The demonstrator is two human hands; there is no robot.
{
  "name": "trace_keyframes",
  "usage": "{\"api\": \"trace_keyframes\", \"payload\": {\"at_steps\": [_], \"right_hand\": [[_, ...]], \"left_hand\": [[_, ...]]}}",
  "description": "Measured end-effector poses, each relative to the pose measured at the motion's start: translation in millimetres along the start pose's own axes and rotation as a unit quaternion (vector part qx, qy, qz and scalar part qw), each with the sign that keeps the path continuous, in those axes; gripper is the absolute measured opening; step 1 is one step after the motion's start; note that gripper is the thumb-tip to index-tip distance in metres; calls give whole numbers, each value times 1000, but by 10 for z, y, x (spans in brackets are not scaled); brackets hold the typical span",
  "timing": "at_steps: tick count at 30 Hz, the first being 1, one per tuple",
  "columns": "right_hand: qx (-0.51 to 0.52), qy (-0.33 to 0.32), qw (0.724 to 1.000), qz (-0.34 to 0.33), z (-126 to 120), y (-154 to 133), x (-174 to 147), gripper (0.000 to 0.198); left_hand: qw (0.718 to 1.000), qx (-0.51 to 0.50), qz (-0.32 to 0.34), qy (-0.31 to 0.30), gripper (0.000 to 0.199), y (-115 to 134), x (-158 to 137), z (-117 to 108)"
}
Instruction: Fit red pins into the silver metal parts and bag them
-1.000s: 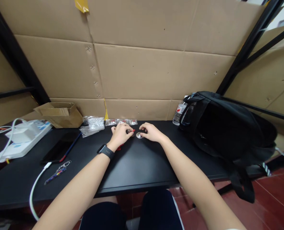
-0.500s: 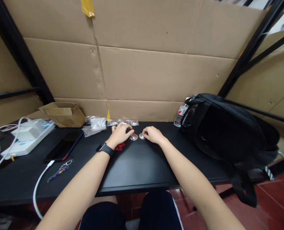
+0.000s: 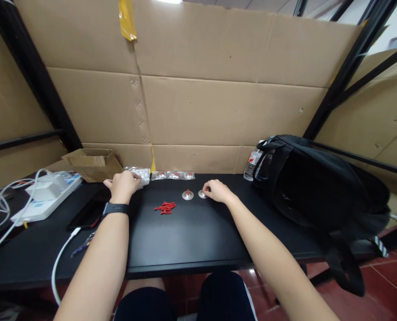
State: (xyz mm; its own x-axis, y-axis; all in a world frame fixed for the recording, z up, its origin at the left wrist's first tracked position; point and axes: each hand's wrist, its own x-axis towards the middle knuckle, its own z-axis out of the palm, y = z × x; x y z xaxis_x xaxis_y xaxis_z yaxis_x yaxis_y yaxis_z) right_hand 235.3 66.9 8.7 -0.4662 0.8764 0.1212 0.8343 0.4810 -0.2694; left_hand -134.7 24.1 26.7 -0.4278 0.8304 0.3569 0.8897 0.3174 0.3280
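My left hand (image 3: 123, 186), with a dark watch on its wrist, reaches over the clear plastic bags (image 3: 142, 176) at the back left. Its fingertips are mostly hidden, so I cannot see whether they grip a bag. My right hand (image 3: 216, 191) is closed, thumb and fingers pinching at a round silvery disc (image 3: 201, 194) on the desk. Just left of it lies a second silvery disc (image 3: 188, 195) with a small red piece standing at its centre. A small heap of red pieces (image 3: 165, 207) lies further left and nearer me.
Small clear packets (image 3: 173, 176) line the cardboard wall. At the left are a paper bag (image 3: 94, 167), a power strip (image 3: 44, 205), a phone (image 3: 84, 214) and a key ring (image 3: 81, 246). A water bottle (image 3: 251, 167) and black backpack (image 3: 328, 196) stand at the right.
My left hand has left the left disc and moved left to the plastic bags, uncovering the disc and the red heap. My right hand stays at its disc. The view has tilted up slightly.
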Motion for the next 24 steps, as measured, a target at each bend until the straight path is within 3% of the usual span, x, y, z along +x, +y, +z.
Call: {"api": "trace_keyframes", "payload": {"at_steps": [3, 6, 10, 15, 19, 24], "right_hand": [[-4, 1, 1000, -2, 0, 11, 2, 11], [-7, 2, 1000, 0, 15, 27, 11, 11], [-3, 1, 1000, -1, 32, 38, 27, 11], [-15, -4, 1000, 14, 14, 8, 20, 11], [-49, -1, 998, 37, 0, -28, 12, 12], [-56, 0, 998, 41, 9, -50, 14, 13]], "left_hand": [[995, -40, 39, 85, 27, 153, -75, -39], [980, -88, 134, 117, 30, 426, -213, 6], [952, -82, 289, 65, 26, 861, -466, 226], [927, -25, 373, 17, 30, 1144, -696, 451], [900, -15, 435, 1, 43, 1190, -791, 391], [876, -15, 482, -6, 33, 1251, -873, 284]]}}
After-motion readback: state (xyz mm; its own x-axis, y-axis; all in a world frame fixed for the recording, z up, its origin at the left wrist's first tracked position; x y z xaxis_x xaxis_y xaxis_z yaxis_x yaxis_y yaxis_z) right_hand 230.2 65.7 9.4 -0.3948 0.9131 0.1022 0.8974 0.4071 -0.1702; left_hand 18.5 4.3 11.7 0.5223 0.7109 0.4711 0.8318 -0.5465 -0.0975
